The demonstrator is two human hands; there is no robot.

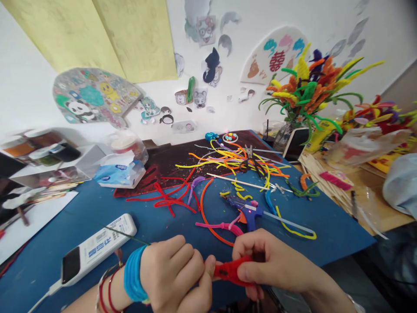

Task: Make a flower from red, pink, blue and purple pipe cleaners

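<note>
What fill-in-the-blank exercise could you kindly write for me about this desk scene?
The left hand and right hand hold a fuzzy piece coloured ____.
The glue gun lies on a surface coloured ____.
The black-and-white animal on the wall fan is a ____.

Missing words: red; blue; panda.

Red fuzzy piece [233, 270], held sideways

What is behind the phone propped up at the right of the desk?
Behind the phone is a see-through vase holding colorful fuzzy flowers. The phone covers part of the vase, so whatever is there cannot be seen.
</note>
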